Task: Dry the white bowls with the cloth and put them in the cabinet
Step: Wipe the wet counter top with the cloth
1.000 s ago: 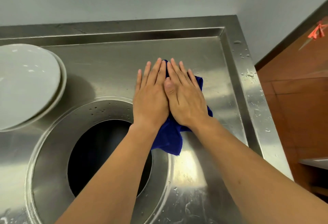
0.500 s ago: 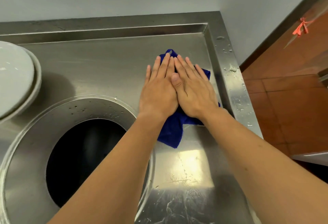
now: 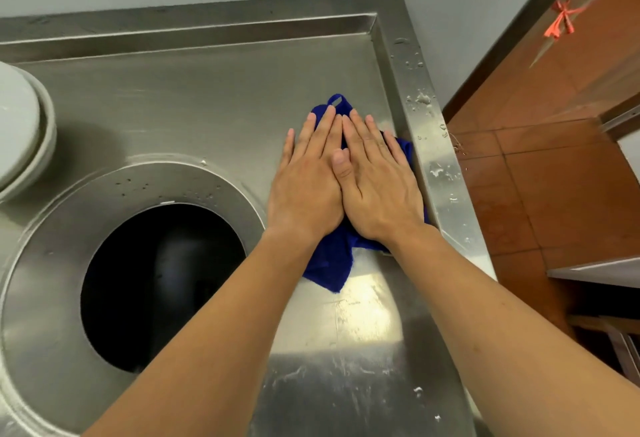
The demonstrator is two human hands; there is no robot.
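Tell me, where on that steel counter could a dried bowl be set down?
Bare steel lies along the back, between the white bowls and the blue cloth, behind the round opening. Another patch shows in front of the cloth. The right edge is crowded: both hands, left hand and right hand, press the cloth there.

Two bare forearms come in from the bottom edge, no sleeves anywhere along them. The left hand (image 3: pixel 304 187) wears no glove, ring or wristband, and the right hand (image 3: pixel 379 191) is the same. Fingernails are trimmed short and look unpainted, though the wide-angle view makes that hard to confirm. No watch on either wrist.
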